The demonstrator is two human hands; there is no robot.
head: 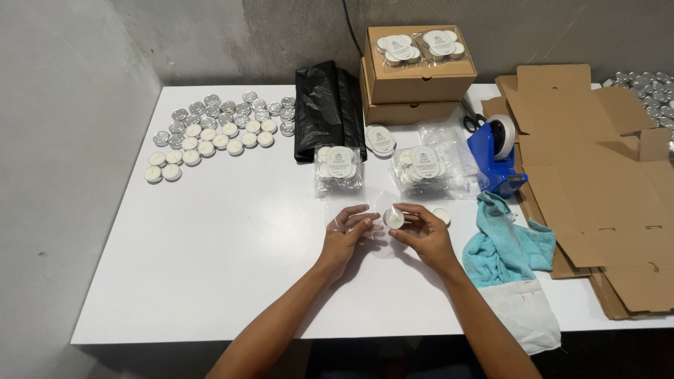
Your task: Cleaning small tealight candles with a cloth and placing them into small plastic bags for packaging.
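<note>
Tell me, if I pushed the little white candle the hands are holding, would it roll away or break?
The tealight candle, held in the right hand, looks short, round and flat-bottomed, so flat on the table it would probably slide, not roll. On its edge it might roll. It seems light; fingertips alone hold it. Its cup may dent if squeezed.

Two stacked boxes — two filled bags — one tape dispenser, one cloth, one black bag.

Tealight candle in right hand, clear bag in left hand.
</note>
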